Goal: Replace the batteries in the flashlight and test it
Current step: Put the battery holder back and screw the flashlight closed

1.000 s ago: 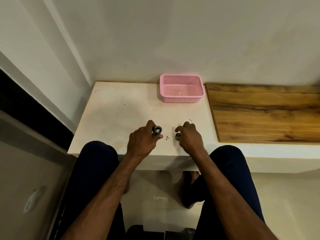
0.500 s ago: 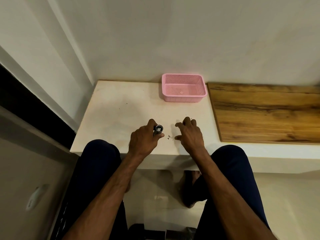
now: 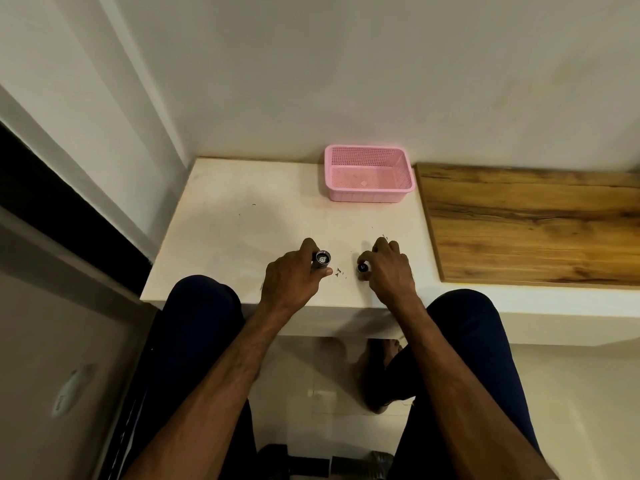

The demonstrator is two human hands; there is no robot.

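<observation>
My left hand [image 3: 292, 278] grips a dark metal flashlight [image 3: 322, 258] just above the white table [image 3: 242, 230]. The flashlight's round open end faces up and right, and most of its body is hidden in my fist. About a hand's width to the right, my right hand [image 3: 389, 268] pinches a small dark cylindrical piece [image 3: 363, 268], either a cap or a battery. I cannot tell which. Both hands hover near the table's front edge.
A pink perforated plastic basket [image 3: 369, 194] stands at the back of the table against the wall. A wooden board [image 3: 533, 223] adjoins the table on the right. Small dark specks [image 3: 339, 272] lie between my hands. My knees flank the table's front edge.
The small dark piece, hidden under my right fingers half a second ago, shows again at my right fingertips. My left hand with the flashlight has hardly moved.
</observation>
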